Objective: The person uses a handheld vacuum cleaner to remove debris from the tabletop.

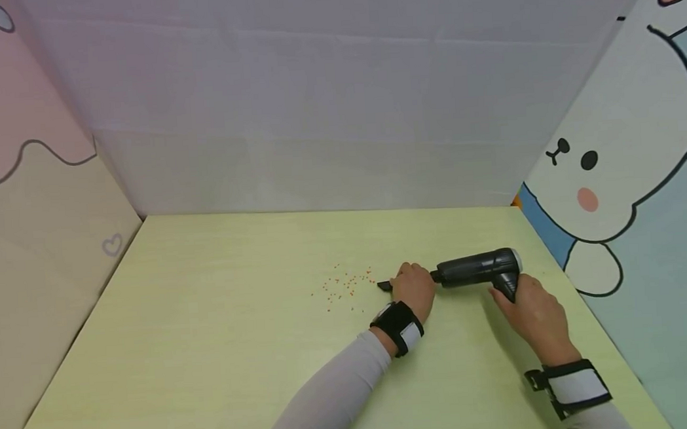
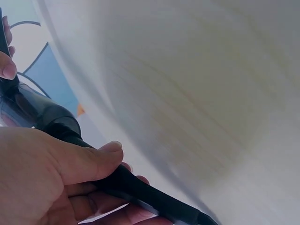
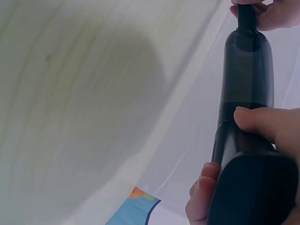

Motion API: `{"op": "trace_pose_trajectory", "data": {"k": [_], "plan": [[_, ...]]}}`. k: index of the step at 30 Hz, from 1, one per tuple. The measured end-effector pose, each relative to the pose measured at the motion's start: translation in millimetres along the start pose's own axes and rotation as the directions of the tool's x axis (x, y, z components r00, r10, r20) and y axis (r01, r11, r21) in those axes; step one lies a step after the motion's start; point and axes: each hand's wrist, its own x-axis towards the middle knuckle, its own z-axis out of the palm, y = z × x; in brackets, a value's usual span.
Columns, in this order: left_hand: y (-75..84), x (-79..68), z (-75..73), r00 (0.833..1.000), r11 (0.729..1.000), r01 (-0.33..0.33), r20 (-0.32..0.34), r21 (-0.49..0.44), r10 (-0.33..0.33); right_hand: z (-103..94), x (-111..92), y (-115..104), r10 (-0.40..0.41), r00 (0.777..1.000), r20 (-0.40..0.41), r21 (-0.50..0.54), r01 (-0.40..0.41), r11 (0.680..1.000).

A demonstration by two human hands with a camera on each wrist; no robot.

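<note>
A black handheld vacuum cleaner (image 1: pixel 471 270) spans between both hands above the right part of the table. My right hand (image 1: pixel 535 317) grips its angled handle, the thumb along the near side. Around the narrow nozzle (image 2: pixel 145 194) at the front, my left hand (image 1: pixel 414 291) has its fingers and thumb curled. The nozzle's flat tip (image 1: pixel 384 285) sticks out to the left of that hand, pointing at a scatter of small orange bits (image 1: pixel 342 285) on the table. In the right wrist view the vacuum's body runs up toward the left hand's fingers.
The pale yellow table (image 1: pixel 169 356) meets a plain whitish wall (image 1: pixel 313 111) at the back. A printed panel with a cartoon rabbit (image 1: pixel 607 179) stands along the right side, and a pink and cream panel (image 1: pixel 33 260) along the left.
</note>
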Motion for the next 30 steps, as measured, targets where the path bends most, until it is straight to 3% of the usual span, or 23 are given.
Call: {"op": "trace_pose_trajectory", "data": {"k": [12,22,30], "plan": [[-6.1,6.6,5.6,1.0,0.996,0.014,0.029,-0.088,-0.012,5.4,5,-3,0.024,0.999,0.029,-0.005,-0.024,1.0],[-7.8,8.2,12.7,1.0,1.0,-0.011,0.003,-0.011,0.011,6.9,8,-5,0.019,0.999,0.04,0.0,-0.019,1.0],[-8.0,10.7,15.4,1.0,0.999,0.022,0.012,-0.037,-0.021,8.1,9,-7,-0.007,1.0,0.01,0.001,0.007,1.0]]}}
